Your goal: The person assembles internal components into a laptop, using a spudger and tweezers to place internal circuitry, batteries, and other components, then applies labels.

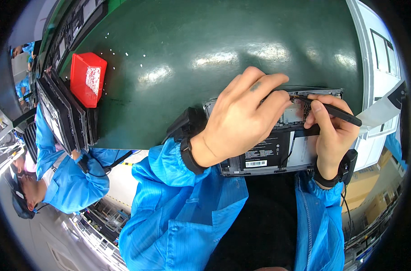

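An opened laptop base lies on the green table's near edge, its inner parts facing up. Inside it are a black battery with a white barcode label and a silvery panel. Over its far left part arches my left hand, fingers bent and tips close together by the far edge; the thumb and whatever they pinch are hidden. Black tweezers are gripped in my right hand, slanting left. Their thin tip reaches the laptop's far inner edge, beside my left fingertips.
A red bin of small white pieces stands left, with several white bits scattered nearby. Stacked dark laptop parts rise beside it. A co-worker in blue is at left. A white frame borders the table's right side.
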